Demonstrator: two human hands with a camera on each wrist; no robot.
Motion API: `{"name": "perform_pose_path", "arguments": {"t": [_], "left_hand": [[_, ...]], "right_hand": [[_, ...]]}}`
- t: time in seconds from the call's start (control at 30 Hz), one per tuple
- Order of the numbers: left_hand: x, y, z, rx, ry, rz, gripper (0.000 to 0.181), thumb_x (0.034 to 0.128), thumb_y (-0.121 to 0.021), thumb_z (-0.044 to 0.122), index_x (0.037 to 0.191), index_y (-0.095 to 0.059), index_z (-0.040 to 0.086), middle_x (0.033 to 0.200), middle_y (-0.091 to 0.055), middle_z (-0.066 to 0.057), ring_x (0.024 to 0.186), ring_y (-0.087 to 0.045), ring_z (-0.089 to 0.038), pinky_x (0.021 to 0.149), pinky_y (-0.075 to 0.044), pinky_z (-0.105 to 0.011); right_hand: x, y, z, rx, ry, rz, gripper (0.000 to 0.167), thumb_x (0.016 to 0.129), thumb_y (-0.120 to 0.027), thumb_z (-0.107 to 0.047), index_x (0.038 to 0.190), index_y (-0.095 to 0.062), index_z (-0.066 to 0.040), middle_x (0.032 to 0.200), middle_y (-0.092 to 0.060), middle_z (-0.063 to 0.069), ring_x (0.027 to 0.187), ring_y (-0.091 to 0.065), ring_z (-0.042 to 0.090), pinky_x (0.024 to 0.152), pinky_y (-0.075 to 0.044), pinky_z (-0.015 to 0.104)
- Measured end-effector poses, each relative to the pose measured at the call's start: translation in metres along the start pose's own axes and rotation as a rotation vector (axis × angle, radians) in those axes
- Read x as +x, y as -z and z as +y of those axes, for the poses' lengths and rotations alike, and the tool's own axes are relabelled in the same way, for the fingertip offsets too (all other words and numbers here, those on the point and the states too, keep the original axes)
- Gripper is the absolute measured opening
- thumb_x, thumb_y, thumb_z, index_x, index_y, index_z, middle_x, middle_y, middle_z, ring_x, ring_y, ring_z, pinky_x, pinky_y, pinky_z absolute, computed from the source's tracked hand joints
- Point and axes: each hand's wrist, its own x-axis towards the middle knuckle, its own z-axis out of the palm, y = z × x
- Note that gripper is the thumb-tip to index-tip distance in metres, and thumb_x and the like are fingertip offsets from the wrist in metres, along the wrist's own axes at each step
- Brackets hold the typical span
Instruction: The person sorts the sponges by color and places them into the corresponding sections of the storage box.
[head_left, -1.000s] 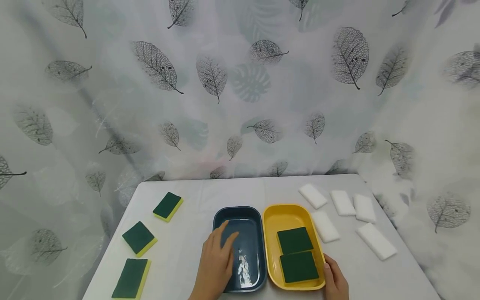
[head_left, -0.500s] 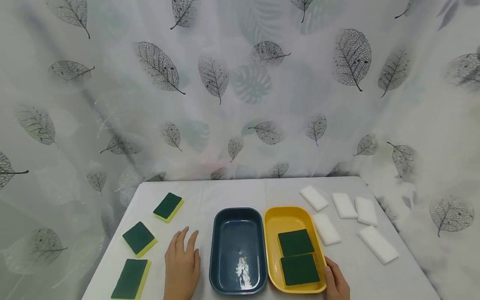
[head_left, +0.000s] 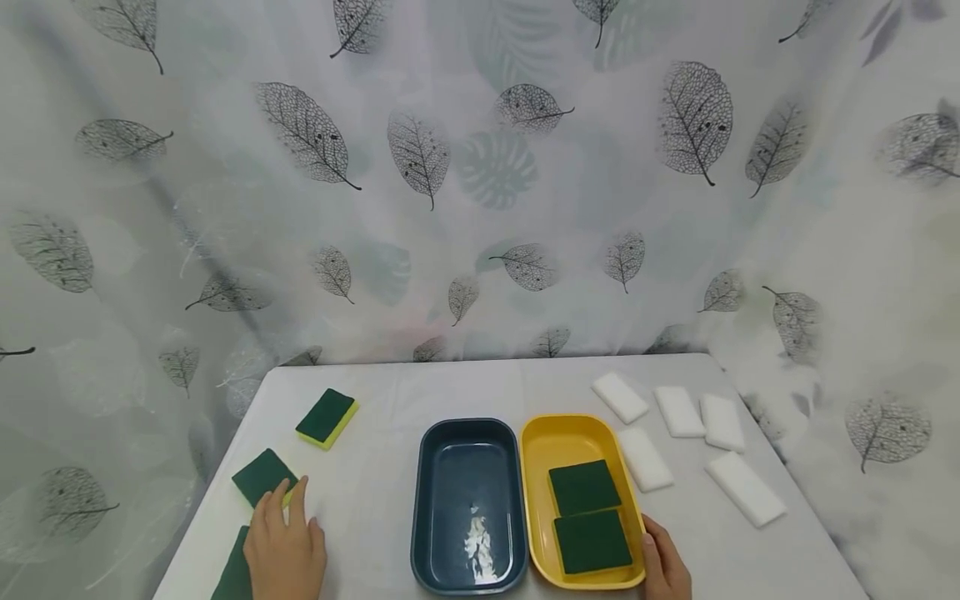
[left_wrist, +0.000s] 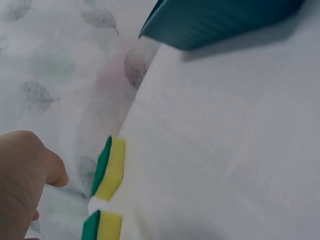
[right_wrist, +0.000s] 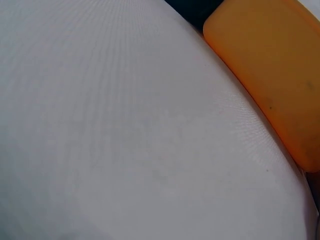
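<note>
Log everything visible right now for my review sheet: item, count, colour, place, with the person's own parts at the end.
table: one, white, beneath the items
backdrop: one, whitish with dark and pale green leaf prints, behind the table
blue tray: one, dark blue, mid-table
yellow tray: one, yellow, just right of the blue tray
tray sponges: two, dark green on top, inside the yellow tray
loose sponges: three, dark green tops, yellow showing on two, table's left side
white pads: five, white, table's right side
left hand: one, bare, fingertips over the middle loose sponge
right hand: one, bare, at the yellow tray's right edge
</note>
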Motion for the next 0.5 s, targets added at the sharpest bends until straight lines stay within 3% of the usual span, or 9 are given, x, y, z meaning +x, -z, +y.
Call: {"name": "perform_pose_path", "arguments": {"t": [0.2,0.5], "left_hand": [[-0.003,-0.002,-0.026,0.003,0.118,0.019,0.065,0.0757,-0.075,-0.007,0.137,-0.054,-0.003,0.141,-0.048,-0.033,0.134,-0.041,-0.057,0.104,-0.035,-0.077],[-0.012,-0.018,-0.071,0.09,0.39,-0.076,0.067,0.0856,-0.068,0.011,0.144,-0.038,-0.003,0.143,-0.036,-0.039,0.142,-0.027,-0.061,0.115,-0.02,-0.077]], "right_hand": [[0.001,0.0,0.0,-0.006,0.015,0.0,0.05,0.113,-0.037,-0.032,0.144,-0.056,0.003,0.138,-0.064,0.028,0.094,-0.046,-0.025,0.078,-0.04,-0.001],[0.002,0.002,0.001,0.001,0.0,0.001,0.051,0.113,-0.038,-0.034,0.144,-0.056,0.002,0.138,-0.064,0.028,0.092,-0.048,-0.023,0.077,-0.043,0.002]]}}
